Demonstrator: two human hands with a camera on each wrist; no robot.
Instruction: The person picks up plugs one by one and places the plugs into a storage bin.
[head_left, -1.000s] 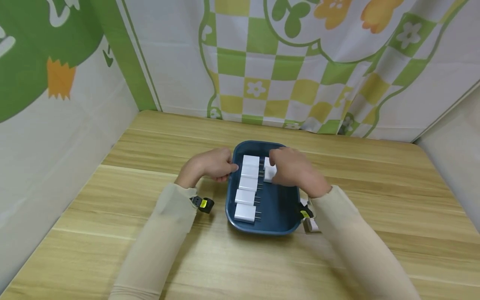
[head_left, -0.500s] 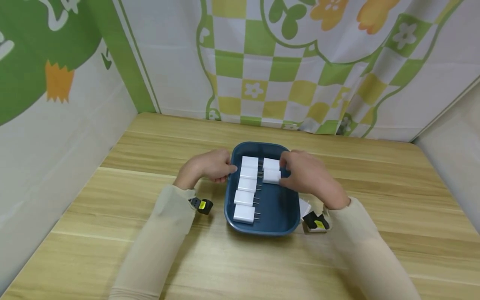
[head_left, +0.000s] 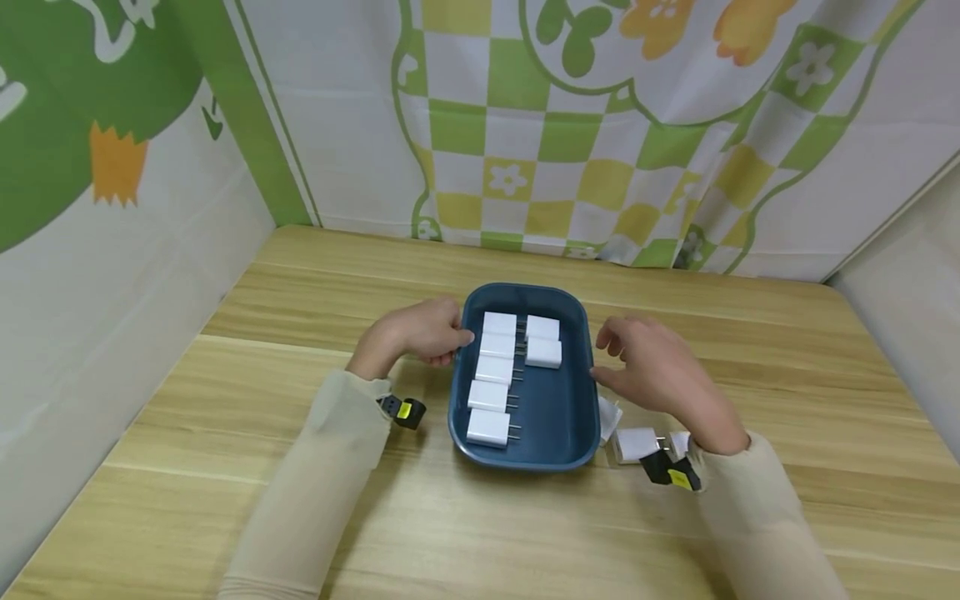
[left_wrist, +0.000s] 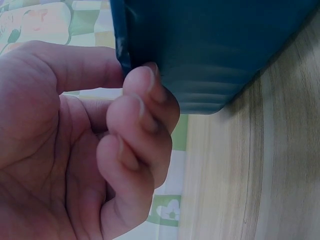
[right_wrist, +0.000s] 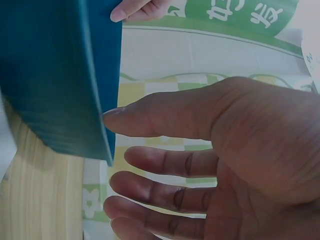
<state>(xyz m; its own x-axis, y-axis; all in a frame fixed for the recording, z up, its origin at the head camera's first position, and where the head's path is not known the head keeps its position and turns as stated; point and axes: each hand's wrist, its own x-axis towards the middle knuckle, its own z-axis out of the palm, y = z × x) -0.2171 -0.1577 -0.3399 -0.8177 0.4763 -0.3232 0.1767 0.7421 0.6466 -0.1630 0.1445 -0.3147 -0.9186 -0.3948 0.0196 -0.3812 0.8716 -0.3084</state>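
In the head view, a dark blue tray (head_left: 551, 425) holds white plug chargers. A column of several chargers (head_left: 495, 369) lies along its left side, prongs pointing right. Two more chargers (head_left: 543, 353) lie side by side at the upper right. My left hand (head_left: 420, 330) pinches the tray's left rim; the left wrist view shows thumb and curled fingers (left_wrist: 140, 125) at the edge. My right hand (head_left: 660, 367) is just outside the right rim, holding nothing. Its fingers are spread and loosely bent, and the thumb (right_wrist: 160, 117) is at the rim in the right wrist view.
Right of the tray, another white charger (head_left: 636, 445) lies on the wooden table (head_left: 360, 275), with a white piece (head_left: 609, 418) against the tray and another (head_left: 679, 444) partly behind the right wrist camera (head_left: 671, 472). A patterned curtain (head_left: 547, 150) hangs behind the table.
My right hand has let go of a white charger in the tray's second column and moved right, out over the rim. The left hand still holds the left rim.
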